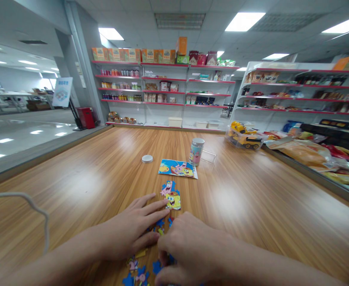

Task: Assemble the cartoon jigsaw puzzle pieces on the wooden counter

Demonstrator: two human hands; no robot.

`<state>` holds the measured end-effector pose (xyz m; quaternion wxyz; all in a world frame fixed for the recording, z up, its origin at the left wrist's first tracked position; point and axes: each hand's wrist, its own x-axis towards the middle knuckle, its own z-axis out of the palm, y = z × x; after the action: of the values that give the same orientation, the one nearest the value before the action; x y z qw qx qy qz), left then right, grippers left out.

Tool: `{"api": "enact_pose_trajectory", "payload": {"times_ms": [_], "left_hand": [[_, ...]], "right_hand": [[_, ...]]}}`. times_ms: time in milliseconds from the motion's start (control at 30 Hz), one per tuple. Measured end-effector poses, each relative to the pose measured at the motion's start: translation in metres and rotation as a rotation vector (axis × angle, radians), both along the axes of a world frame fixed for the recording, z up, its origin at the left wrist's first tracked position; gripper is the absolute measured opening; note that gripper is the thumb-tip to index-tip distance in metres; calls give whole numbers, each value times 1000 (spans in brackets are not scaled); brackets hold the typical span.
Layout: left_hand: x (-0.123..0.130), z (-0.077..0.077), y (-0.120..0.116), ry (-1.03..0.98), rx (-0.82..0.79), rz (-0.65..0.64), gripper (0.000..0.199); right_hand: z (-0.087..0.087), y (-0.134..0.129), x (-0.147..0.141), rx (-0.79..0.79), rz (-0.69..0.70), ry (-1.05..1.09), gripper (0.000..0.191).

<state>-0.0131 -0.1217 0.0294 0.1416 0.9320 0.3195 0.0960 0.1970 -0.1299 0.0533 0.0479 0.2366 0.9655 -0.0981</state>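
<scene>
My left hand [137, 224] lies over the table with its fingers spread, the fingertips beside a joined section of jigsaw puzzle [173, 200] that shows a yellow and a pink cartoon figure. Close to it, my right hand [189, 248] is curled with the fingers bent down among loose puzzle pieces [141, 274]; whatever its fingertips may pinch is hidden. More pieces show between the two hands. Beyond the joined section lies a picture sheet [177, 169] with the same cartoon figures. A printed tin [196, 153] stands upright by the sheet's right end.
A round silver lid [147, 159] lies left of the sheet. Right of the tin is a small clear frame-like object [209, 156]. A clear bin of yellow toy trucks [244, 137] stands at the back right. A white cable [45, 222] loops at left. Stocked shelves [165, 83] stand behind.
</scene>
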Motion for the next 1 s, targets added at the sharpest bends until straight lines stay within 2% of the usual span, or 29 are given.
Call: {"api": "enact_pose_trajectory", "payload": {"times_ms": [200, 467, 767, 900, 1000], "left_hand": [[-1, -2, 0, 7, -8, 6, 54], [-1, -1, 0, 60, -25, 22, 56], [-2, -3, 1, 62, -29, 28, 54], [-1, 0, 1, 90, -41, 38, 55], [-1, 2, 0, 61, -33, 21, 56]], "right_hand": [[16, 0, 0, -20, -34, -44, 30], [24, -3, -1, -34, -1, -59, 18], [18, -5, -2, -40, 5, -115, 14], [15, -6, 0, 11, 64, -87, 18], [17, -6, -1, 19, 44, -84, 22]]}}
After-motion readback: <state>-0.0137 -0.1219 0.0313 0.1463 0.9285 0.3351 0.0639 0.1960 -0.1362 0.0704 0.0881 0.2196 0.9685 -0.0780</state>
